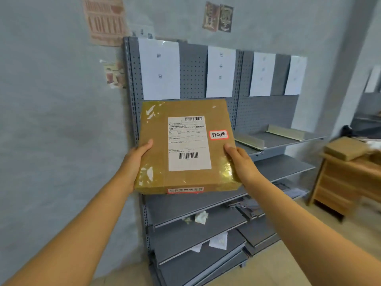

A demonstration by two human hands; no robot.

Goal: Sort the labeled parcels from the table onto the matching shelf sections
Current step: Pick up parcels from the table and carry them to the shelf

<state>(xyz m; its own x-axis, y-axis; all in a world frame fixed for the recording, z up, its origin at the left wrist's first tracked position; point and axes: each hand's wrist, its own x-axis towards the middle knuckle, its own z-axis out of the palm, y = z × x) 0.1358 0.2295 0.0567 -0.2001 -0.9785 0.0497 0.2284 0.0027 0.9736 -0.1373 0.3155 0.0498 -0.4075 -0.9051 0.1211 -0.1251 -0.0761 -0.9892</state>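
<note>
- Here the left hand [137, 159] and right hand [240, 159] grip opposite side edges of a brown parcel [185, 145], thumbs on top, holding it up before the grey shelf unit [274, 141].
- Its red-bordered sticker [219, 134] reads 待处理; the white shipping label [188, 143] carries two barcodes, its small print unreadable.
- Paper sheets [159, 68] on the pegboard bear faint characters, the leftmost apparently 异常.
- Another parcel [346, 150] lies on the wooden table [340, 178].

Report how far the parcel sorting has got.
Done: nothing visibly; the divided shelf under the four paper signs holds no parcels where visible. In hand: one brown parcel with a handwritten red-bordered sticker, gripped at its sides by the left hand and right hand, held up facing the shelving. Left: placing it, plus another parcel on the wooden table.
</note>
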